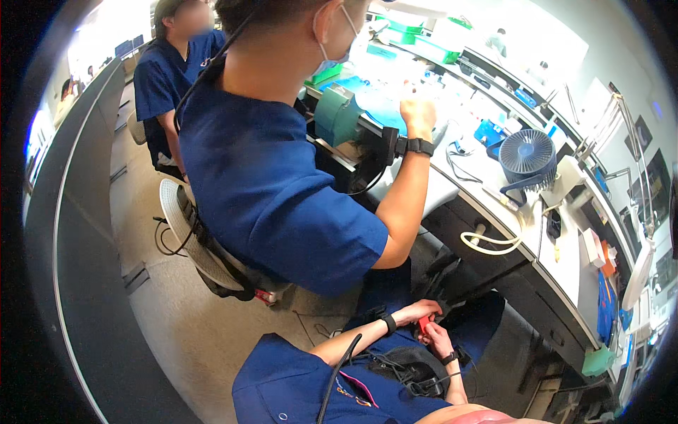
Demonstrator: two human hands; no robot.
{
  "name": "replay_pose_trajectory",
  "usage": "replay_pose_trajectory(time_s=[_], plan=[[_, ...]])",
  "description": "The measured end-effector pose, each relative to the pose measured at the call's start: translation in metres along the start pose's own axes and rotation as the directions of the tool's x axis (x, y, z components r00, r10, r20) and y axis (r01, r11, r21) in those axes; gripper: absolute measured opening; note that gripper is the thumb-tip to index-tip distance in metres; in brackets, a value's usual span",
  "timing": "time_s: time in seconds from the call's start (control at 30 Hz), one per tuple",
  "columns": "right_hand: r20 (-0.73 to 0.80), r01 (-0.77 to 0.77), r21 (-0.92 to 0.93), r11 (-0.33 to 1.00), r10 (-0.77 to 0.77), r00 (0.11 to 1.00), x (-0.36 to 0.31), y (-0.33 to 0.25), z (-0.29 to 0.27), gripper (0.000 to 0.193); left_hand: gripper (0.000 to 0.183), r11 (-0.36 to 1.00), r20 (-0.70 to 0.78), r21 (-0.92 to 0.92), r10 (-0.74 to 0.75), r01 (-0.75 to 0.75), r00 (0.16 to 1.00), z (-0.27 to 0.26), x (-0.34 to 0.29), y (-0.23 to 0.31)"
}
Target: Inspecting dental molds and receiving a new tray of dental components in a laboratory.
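Note:
In my lap my two hands meet around a small red object (424, 324) whose kind I cannot make out. My left hand (418, 311), with a black band at its wrist, is closed, its fingers bent over the object's far end. From the other side my right hand (439, 340) grips the same object, thumb and fingers pressed on it. Both hands partly hide the object. Below them, dark cables and a black pouch (417, 367) lie against my navy clothing.
A co-worker in navy (282, 184) sits close ahead, one hand (418, 113) raised over the workbench. The bench (565, 261) runs along the right, holding a dark fan (527, 154) and a pale looped hose (491, 249). Another person (159, 81) sits farther left beside a dark partition (92, 212).

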State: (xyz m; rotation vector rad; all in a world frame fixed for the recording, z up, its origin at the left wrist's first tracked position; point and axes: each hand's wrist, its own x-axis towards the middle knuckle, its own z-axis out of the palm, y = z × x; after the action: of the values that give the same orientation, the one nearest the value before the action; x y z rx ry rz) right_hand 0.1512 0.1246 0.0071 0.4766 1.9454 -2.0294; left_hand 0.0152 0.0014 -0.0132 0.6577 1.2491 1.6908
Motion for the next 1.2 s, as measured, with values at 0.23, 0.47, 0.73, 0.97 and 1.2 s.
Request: replay_pose_trajectory(time_s=[0.23, 0.47, 0.73, 0.97, 1.2], plan=[[-0.029, 0.057, -0.151, 0.987, -0.062, 0.998, -0.012, -0.007, 0.005, 0.028, 0.030, 0.996, 0.024, 0.089, -0.009, 0.007, 1.000, 0.009, 0.001, 0.005], [-0.013, 0.047, -0.008, 0.999, -0.047, 0.999, -0.007, -0.004, 0.006, 0.028, 0.029, 0.970, -0.053, 0.213, 0.129, -0.115, 0.990, 0.005, 0.007, -0.013], [0.102, 0.003, 0.170, 0.985, -0.020, 0.995, -0.001, 0.000, 0.003, 0.034, 0.026, 0.997, -0.053, -0.062, 0.046, -0.049, 0.998, 0.002, 0.008, -0.018], [0.055, -0.110, -0.111, 0.988, 0.116, 0.992, 0.020, 0.037, -0.028, 0.030, 0.029, 0.770, 0.019, 0.604, 0.243, -0.205, 0.970, 0.012, 0.004, -0.021], [0.020, -0.012, 0.118, 0.993, 0.010, 1.000, 0.004, -0.001, 0.009, 0.030, 0.030, 0.888, -0.128, 0.460, 0.060, 0.006, 0.990, 0.012, 0.004, -0.011]])
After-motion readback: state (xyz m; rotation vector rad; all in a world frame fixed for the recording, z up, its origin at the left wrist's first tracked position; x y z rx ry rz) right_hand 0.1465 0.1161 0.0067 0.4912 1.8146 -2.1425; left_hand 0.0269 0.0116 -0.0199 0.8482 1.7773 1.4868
